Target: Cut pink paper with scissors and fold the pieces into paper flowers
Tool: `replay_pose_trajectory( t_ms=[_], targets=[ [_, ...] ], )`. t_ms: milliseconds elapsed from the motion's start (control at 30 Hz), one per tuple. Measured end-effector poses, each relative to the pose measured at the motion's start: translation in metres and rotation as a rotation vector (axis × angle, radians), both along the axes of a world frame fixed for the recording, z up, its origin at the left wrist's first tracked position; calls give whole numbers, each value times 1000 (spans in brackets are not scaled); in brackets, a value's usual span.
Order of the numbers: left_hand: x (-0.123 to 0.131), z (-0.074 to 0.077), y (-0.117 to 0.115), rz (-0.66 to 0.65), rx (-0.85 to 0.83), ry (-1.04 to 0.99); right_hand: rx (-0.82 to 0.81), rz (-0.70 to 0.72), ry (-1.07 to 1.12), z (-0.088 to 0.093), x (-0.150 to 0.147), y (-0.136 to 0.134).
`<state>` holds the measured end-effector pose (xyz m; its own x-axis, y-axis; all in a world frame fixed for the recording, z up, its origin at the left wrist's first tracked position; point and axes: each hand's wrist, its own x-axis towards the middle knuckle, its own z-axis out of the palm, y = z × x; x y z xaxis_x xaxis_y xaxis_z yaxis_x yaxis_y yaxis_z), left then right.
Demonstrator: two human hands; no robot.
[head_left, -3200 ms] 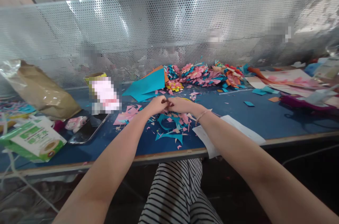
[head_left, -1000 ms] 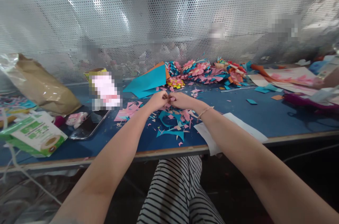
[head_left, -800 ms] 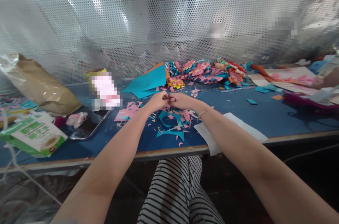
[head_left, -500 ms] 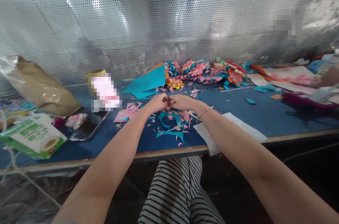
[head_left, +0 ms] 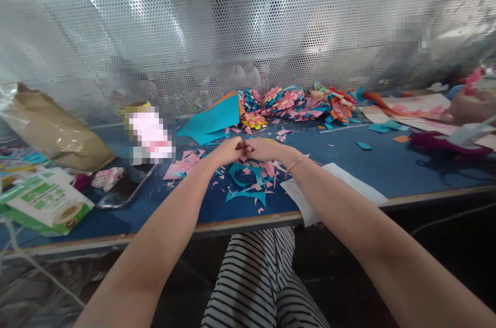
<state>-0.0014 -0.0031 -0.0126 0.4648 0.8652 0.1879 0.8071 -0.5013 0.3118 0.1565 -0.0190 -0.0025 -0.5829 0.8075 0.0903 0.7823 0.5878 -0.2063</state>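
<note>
My left hand (head_left: 229, 150) and my right hand (head_left: 264, 149) meet fingertip to fingertip just above the table, both with curled, closed fingers. Whatever is pinched between them is too small and too covered to name. Right below and in front of them lie cut-out blue scraps (head_left: 248, 198) and small pink snippets. To the left of my left hand is a pile of pink pieces (head_left: 185, 164). Beyond my hands, blue sheets (head_left: 215, 120) rest beside a row of layered, flower-like bunches (head_left: 284, 99) in pink, blue, yellow and orange.
A white sheet (head_left: 349, 183) lies under my right forearm, over the table edge. On the left are a phone (head_left: 124, 191), a green-and-white box (head_left: 48, 204) and a brown bag (head_left: 64, 131). A perforated metal panel (head_left: 186, 33) stands behind. Another person's hand (head_left: 470, 106) is at far right.
My hands stay together in almost the same spot, with only a slight shift of the whole view. At far right, the other person's hand has risen, with something pink showing at it.
</note>
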Motion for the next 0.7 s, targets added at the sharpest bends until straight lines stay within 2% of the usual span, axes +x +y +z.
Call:
replay_pose_trajectory(
  t_ms=[200,700],
  targets=[
    [2,3,-5,-9,19,82,-61,24,7,2,0,-1],
    [4,6,-12,-4,56,185,-50,72,33,-5,1,3]
  ],
)
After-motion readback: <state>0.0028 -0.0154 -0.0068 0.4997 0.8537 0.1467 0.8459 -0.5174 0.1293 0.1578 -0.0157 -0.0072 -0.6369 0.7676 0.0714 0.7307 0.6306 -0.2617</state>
